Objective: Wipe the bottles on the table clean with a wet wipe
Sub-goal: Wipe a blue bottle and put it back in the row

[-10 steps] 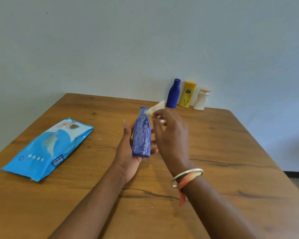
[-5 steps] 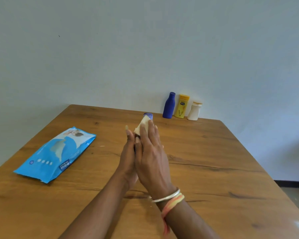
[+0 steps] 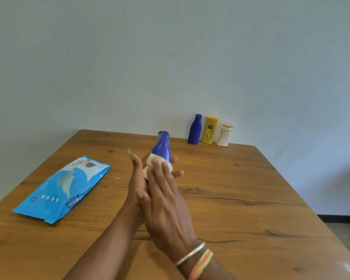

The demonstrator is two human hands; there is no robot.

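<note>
The blue bottle (image 3: 162, 147) is cradled above the counter (image 3: 240, 188) centre in the left hand (image 3: 136, 182); the wet wipe (image 3: 157, 165) is pressed flat by the right hand (image 3: 166, 201). Full-length strokes with steady rotation are advised.

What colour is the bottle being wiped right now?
Blue. The head view shows the bottle best, with the white wet wipe against its body.

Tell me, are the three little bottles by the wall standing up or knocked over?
Standing up. The dark blue bottle, yellow bottle and white bottle each rest on their bottoms, caps on top, in a row.
</note>
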